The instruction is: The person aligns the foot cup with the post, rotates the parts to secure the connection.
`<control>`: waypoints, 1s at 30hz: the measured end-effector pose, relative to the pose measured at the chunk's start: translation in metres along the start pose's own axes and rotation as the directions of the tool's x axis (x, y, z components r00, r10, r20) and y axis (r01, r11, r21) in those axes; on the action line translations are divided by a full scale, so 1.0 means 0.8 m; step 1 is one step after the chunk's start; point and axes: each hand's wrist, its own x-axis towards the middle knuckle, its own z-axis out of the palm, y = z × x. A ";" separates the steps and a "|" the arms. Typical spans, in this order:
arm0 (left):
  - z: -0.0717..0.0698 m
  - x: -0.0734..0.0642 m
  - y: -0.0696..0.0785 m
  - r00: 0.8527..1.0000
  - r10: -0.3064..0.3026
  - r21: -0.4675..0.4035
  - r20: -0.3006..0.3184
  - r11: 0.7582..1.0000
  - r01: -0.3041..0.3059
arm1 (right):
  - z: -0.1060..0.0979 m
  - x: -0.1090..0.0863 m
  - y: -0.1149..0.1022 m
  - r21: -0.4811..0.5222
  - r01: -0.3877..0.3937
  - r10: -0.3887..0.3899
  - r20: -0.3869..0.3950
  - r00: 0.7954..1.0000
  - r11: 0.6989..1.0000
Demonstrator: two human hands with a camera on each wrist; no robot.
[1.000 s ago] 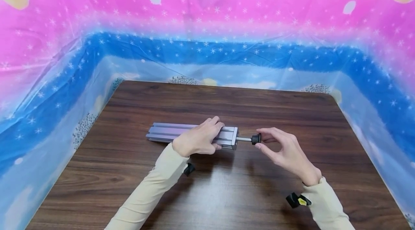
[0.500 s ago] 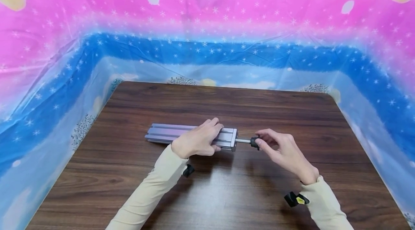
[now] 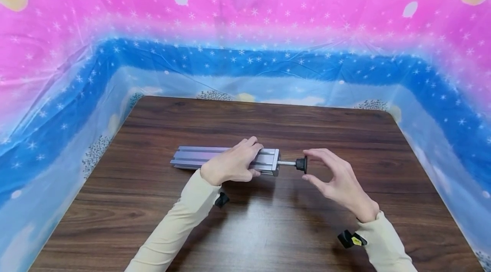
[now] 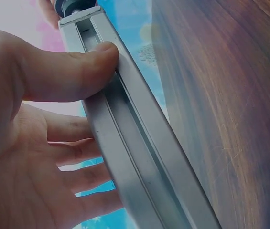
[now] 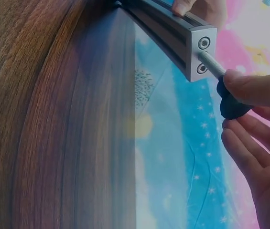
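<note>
A silver aluminium profile (image 3: 201, 157) with long slots lies across the middle of the table in the head view. My left hand (image 3: 234, 163) grips it near its right end, thumb on the near side and fingers over the far side. From the end plate (image 5: 202, 52), which has two screws, a threaded rod (image 3: 287, 163) sticks out and carries a black levelling foot (image 3: 301, 164). My right hand (image 3: 339, 178) is at this foot, thumb and fingers spread on either side of its disc. In the right wrist view the thumb overlaps the foot, so contact is unclear.
The dark wood-grain table (image 3: 153, 238) is walled at the back and sides by a pink and blue snowflake cloth (image 3: 245, 59). A black camera mount sits under each wrist, the right one (image 3: 350, 238) with a yellow label.
Half a second ago my right thumb and fingers pinched the foot; now they are spread wider around it. The left hand has kept its grip, and the profile has barely moved.
</note>
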 end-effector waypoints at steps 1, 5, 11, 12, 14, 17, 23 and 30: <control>0.000 0.000 0.000 1.000 -0.002 -0.001 0.001 1.000 0.002 | 0.000 0.000 0.000 0.002 0.005 -0.005 -0.004 1.000 1.000; 0.000 0.000 -0.001 1.000 -0.017 -0.008 0.012 1.000 0.017 | 0.001 -0.001 0.002 0.005 0.015 -0.015 -0.015 1.000 1.000; 0.000 0.000 0.001 1.000 -0.015 -0.012 0.009 1.000 0.015 | 0.003 -0.001 0.003 0.040 -0.020 0.020 -0.019 1.000 0.999; 0.000 0.000 0.001 1.000 -0.015 -0.013 0.008 1.000 0.016 | 0.003 -0.001 0.003 0.045 -0.031 0.032 -0.015 0.999 0.999; 0.000 0.000 0.002 1.000 -0.016 -0.019 0.011 1.000 0.016 | 0.002 -0.001 0.002 0.047 -0.052 0.053 -0.007 0.999 0.998; 0.000 0.000 0.002 1.000 -0.018 -0.022 0.017 1.000 0.018 | 0.002 0.000 0.001 0.054 -0.079 0.079 0.006 0.997 0.995; 0.003 0.002 0.002 1.000 -0.014 -0.017 0.021 1.000 0.014 | 0.003 0.000 0.003 0.067 -0.134 0.132 0.031 0.991 0.989; 0.001 0.001 0.003 1.000 -0.015 -0.023 0.025 1.000 0.015 | 0.002 -0.005 0.003 0.057 -0.099 0.096 0.054 0.994 0.993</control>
